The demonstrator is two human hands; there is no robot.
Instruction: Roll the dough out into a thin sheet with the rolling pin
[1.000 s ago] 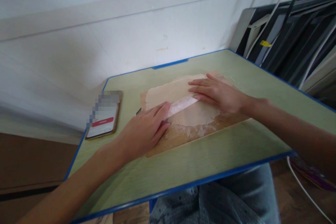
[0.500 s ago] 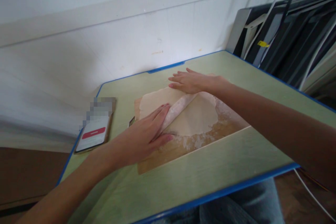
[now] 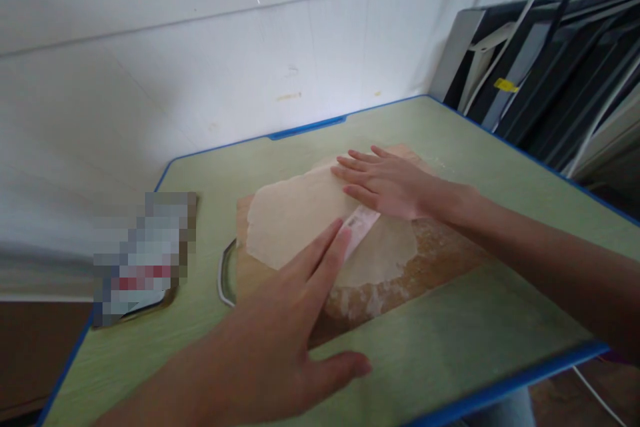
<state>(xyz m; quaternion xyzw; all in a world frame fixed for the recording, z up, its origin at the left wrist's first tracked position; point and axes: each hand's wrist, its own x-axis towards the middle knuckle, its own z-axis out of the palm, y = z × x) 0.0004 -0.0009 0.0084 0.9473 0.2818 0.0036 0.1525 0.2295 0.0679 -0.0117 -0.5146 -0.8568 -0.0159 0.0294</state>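
Observation:
A floury rolling pin (image 3: 361, 227) lies slantwise on a thin, wide sheet of dough (image 3: 290, 217). Under the dough is a wooden cutting board (image 3: 440, 257) dusted with flour along its near right side. My left hand (image 3: 295, 320) is open, its fingers stretched along the near end of the pin and its thumb held apart. At the far end, my right hand (image 3: 390, 180) lies flat with fingers spread, palm over the pin and fingertips above the dough. Both palms hide the pin's ends.
To the left on the green, blue-edged table (image 3: 500, 147) lies a phone (image 3: 150, 260), partly blurred out. A metal handle (image 3: 223, 273) sticks out from the board's left edge. The white wall (image 3: 240, 80) stands behind, and dark panels with cables (image 3: 550, 67) lean at the right.
Both hands have come nearer to me with the rolling pin, uncovering more dough beyond it. My left thumb has swung away from the pin. The view has shifted slightly.

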